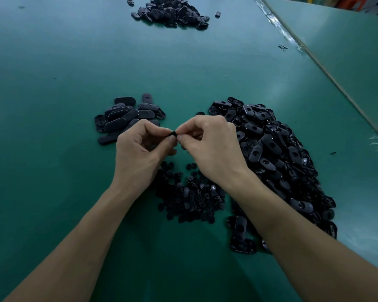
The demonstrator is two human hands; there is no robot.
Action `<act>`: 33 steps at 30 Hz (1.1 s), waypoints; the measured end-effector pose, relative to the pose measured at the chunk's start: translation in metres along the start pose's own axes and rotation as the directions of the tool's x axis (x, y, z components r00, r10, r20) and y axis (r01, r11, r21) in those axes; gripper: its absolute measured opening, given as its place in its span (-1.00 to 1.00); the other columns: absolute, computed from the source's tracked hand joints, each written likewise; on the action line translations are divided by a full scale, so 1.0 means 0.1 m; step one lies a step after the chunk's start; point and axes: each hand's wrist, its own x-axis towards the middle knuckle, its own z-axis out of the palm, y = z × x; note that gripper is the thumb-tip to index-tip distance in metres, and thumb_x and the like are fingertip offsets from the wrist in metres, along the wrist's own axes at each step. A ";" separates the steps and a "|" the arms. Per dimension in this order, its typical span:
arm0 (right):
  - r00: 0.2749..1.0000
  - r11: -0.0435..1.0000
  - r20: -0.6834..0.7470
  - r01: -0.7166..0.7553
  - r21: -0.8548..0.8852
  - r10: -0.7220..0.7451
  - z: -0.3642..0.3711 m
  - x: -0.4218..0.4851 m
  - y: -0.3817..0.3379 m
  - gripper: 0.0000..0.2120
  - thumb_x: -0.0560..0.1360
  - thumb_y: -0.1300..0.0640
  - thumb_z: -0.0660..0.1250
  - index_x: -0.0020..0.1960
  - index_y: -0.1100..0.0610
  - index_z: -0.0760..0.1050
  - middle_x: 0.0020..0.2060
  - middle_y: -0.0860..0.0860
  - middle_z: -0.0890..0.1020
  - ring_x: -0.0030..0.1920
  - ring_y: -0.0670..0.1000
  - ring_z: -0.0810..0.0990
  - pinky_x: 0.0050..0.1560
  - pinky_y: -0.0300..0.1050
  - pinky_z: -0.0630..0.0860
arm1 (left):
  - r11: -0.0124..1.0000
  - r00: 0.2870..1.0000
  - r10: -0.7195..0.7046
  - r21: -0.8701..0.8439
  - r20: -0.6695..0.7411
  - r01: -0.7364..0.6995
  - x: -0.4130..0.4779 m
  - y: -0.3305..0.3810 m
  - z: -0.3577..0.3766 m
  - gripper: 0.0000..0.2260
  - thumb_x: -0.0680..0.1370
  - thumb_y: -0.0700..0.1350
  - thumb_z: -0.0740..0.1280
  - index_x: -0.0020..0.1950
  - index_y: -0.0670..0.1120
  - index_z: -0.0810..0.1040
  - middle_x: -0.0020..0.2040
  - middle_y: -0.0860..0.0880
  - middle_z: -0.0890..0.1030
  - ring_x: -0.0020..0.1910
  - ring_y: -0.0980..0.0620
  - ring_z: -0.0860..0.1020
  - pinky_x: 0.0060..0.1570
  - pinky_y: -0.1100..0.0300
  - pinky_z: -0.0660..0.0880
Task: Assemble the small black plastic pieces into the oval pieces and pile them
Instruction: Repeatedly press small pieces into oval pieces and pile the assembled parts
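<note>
Left hand (140, 147): above mid-desk, fingers curled; thumb and forefinger tips pinch one end of the held black piece (172, 133).
Right hand (210, 144): faces the left hand, fingers curled; thumb and forefinger tips pinch the other end of the same piece. Fingertips of both hands almost meet.
Held black piece: small, mostly covered by fingertips, only a dark edge visible. Cannot tell whether it is an oval, a small insert, or both joined. Held above the desk (52, 83), not resting on it.
Heap of small black pieces (190, 197): on the desk below the hands, between the two forearms. Loose, low, roundish button-like parts.
Heap of oval pieces (277, 162): largest heap, toward the right edge of the desk, running from beside the right forearm to just beyond the right hand. Many show a hole or an open underside. Forearm covers part of its near end.
Pile of closed ovals (127, 116): just beyond the left hand, smaller, mostly smooth faces up; near side hidden behind the hand.
Black scrap (283, 47): alone near the right edge, farther back.
Far pile (172, 12): middle of the far side, well apart from the other heaps.
Stray oval (217, 14): just right of the far pile.
Second stray oval (130, 1): just left of it.
Second green surface (336, 51): meets the desk's right edge along a diagonal seam.
</note>
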 end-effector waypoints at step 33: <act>0.936 0.879 0.333 -0.250 0.406 0.112 -0.12 0.17 0.15 -0.90 0.56 0.29 0.40 -0.06 0.13 0.65 -0.29 0.05 0.68 -0.28 -0.08 0.64 -0.25 -0.27 0.57 | 0.994 0.998 -0.042 -0.102 0.036 0.045 0.03 0.02 -0.02 -0.84 0.45 -0.24 0.46 -0.08 -0.07 0.52 -0.24 0.05 0.68 -0.27 0.11 0.63 -0.24 0.25 0.59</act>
